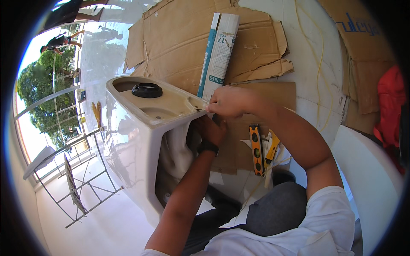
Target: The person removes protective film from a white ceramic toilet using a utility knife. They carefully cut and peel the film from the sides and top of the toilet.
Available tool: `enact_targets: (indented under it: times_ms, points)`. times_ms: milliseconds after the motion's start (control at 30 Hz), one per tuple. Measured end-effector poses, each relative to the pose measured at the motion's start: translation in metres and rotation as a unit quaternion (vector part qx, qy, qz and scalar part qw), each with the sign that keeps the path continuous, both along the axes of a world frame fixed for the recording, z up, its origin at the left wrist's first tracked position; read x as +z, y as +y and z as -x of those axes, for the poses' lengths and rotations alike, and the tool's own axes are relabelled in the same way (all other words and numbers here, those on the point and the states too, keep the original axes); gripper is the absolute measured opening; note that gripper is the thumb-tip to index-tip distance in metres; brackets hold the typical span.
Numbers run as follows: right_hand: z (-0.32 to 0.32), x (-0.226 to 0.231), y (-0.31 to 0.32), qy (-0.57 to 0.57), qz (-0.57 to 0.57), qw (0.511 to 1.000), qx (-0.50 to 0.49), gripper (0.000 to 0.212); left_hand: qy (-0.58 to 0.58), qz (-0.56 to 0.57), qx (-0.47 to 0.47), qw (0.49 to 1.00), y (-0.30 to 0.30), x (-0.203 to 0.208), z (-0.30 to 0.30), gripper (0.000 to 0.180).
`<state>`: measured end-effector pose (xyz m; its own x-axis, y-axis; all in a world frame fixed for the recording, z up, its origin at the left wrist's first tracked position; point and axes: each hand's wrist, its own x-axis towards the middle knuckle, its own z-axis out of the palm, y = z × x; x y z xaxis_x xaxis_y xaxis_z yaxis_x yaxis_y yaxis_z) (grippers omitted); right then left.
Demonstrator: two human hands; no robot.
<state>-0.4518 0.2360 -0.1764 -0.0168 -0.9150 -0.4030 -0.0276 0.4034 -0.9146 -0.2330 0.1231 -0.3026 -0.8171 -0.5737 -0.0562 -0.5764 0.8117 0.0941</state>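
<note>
A white ceramic toilet bowl (128, 141) stands in front of me, with an unglazed beige face (175, 102) showing. On that face sits a black rubber ring (147, 90). At the face's near right corner, the fingers of my right hand (230, 102) are closed in a pinch; whatever they hold is too small to make out. My left hand (210, 130), with a black band (208, 147) at the wrist, reaches up under the same corner beside the bowl's hollow side. Its fingers are mostly hidden behind the rim.
Flattened cardboard (171, 38) covers the floor beyond, with a printed carton tube (218, 55) on it. An orange spirit level (256, 149) and a yellow utility knife (272, 147) lie to the right. A yellow cord (318, 77) crosses the tiles. Metal scaffolding (81, 183) stands at left.
</note>
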Motion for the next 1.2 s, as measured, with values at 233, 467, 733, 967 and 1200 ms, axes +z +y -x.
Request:
enact_targets:
  times_ms: [233,467,733,967,1200]
  points:
    - [0.011,0.004,-0.004,0.008,0.004,0.999,0.036,0.047,-0.031,0.004,0.009,0.999,-0.002,0.001,-0.006,0.101]
    - [-0.016,-0.006,0.006,0.017,0.120,0.990,-0.074,0.048,-0.043,-0.064,-0.056,0.995,-0.009,-0.008,-0.002,0.074]
    - [-0.034,-0.022,0.014,-0.004,0.125,0.983,-0.131,0.039,0.068,-0.108,-0.061,0.990,0.002,0.006,0.002,0.053]
    - [-0.042,-0.025,0.014,-0.030,0.198,0.965,-0.172,0.040,0.018,-0.259,0.000,0.966,-0.014,-0.025,-0.011,0.064]
    - [-0.032,-0.033,0.009,-0.021,0.130,0.980,-0.150,0.042,-0.031,-0.205,-0.012,0.978,-0.015,-0.017,-0.009,0.086]
